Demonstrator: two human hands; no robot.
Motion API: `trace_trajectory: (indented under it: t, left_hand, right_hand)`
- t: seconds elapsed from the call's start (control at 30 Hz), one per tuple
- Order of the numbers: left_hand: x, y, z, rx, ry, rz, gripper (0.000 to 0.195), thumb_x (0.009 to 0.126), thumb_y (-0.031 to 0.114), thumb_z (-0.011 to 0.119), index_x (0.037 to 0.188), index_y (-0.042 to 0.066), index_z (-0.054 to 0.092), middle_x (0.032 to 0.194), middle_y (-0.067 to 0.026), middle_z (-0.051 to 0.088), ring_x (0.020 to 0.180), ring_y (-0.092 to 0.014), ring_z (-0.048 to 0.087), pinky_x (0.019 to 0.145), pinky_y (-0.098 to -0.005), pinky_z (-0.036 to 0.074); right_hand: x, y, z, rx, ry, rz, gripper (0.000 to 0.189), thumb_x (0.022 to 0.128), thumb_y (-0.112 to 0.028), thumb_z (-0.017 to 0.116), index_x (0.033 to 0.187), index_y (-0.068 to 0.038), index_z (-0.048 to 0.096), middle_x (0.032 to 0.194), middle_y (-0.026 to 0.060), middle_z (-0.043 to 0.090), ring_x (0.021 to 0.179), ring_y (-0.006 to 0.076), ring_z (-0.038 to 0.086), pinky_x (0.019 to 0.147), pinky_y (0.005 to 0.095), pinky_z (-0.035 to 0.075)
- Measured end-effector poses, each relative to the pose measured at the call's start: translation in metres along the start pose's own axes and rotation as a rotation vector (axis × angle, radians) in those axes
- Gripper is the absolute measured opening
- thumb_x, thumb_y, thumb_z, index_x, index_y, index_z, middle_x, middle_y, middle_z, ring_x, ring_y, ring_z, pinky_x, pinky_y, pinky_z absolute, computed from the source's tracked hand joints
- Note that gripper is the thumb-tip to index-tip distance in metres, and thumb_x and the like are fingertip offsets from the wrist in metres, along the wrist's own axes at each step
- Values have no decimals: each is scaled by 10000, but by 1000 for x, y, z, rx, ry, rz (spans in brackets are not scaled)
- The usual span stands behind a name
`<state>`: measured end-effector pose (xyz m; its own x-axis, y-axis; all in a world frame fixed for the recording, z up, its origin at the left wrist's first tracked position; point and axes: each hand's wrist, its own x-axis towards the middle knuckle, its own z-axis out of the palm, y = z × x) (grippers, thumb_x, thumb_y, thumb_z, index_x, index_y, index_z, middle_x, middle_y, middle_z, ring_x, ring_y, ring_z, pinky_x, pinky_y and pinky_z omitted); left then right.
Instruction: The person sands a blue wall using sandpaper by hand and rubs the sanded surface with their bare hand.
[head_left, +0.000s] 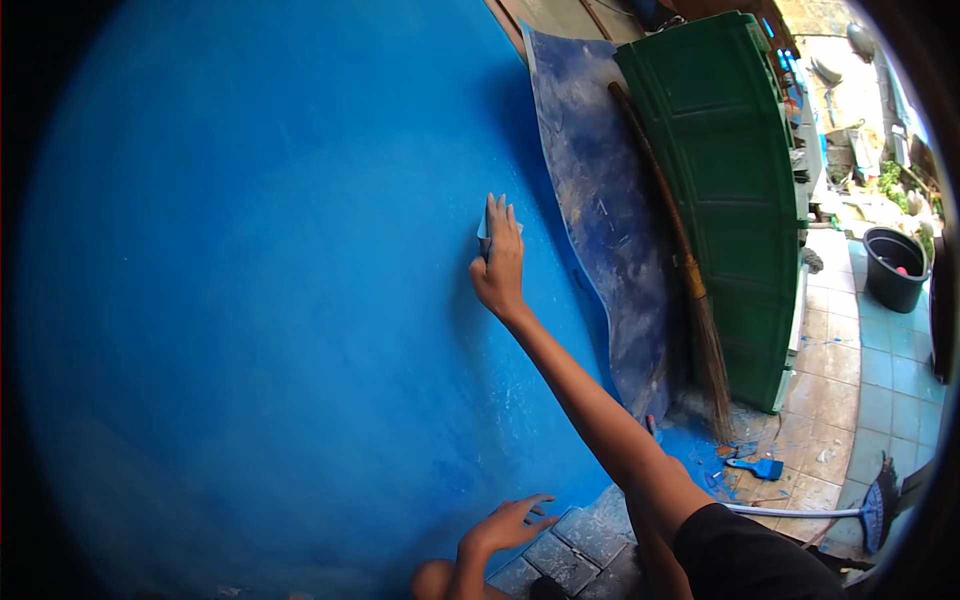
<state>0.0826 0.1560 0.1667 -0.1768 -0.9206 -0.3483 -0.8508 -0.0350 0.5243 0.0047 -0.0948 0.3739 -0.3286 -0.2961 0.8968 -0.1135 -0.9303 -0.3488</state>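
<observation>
My right hand (501, 262) is raised against a blue painted wall (300, 262), fingers together and pointing up. Under its palm is a folded sheet (484, 231), grey-blue, pressed between hand and wall; it may be sandpaper. Pale specks and streaks mark the paint below and around this hand. Low in the view, my left hand (510, 523) hangs by my bent knee (433, 579), holding nothing, its fingers spread loosely to the right. Grey paving blocks (570, 551) lie beneath it.
A loose purple-blue sheet (592, 165) leans by the wall, beside a stick broom (664, 187) and a green plastic panel (731, 210). On the paint-spattered floor lies a blue paintbrush (761, 469). A white-handled broom (874, 514) and black bucket (896, 270) are at right.
</observation>
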Motion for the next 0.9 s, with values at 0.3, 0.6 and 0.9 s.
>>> trace_trajectory:
  t: [0.3, 0.6, 0.9]
  left_hand:
    - [-39, -41, -20, 62, -160, -248, 549, 944, 500, 495, 1348, 128, 487, 1232, -165, 596, 1113, -314, 583, 930, -426, 464]
    - [-26, -66, -40, 88, -187, -261, 584, 950, 489, 486, 1360, 73, 463, 1251, -175, 581, 1126, -308, 576, 930, -428, 468]
    - [37, -106, 59, 365, -592, -92, 559, 969, 455, 434, 1375, 70, 431, 1246, -220, 562, 1163, -379, 524, 988, -477, 405]
  right_hand:
    - [-52, 23, 2, -49, -141, 114, 785, 735, 18, 468, 1477, -184, 310, 1553, 101, 220, 1446, 275, 160, 1159, 498, 86]
    - [-25, 67, -5, -88, 11, 110, 607, 880, -149, 529, 1457, -210, 352, 1536, 91, 267, 1430, 278, 206, 1163, 486, 105]
    - [-13, 85, 11, -221, 68, 7, 551, 906, -149, 482, 1444, -190, 371, 1514, 197, 264, 1412, 390, 199, 1147, 509, 132]
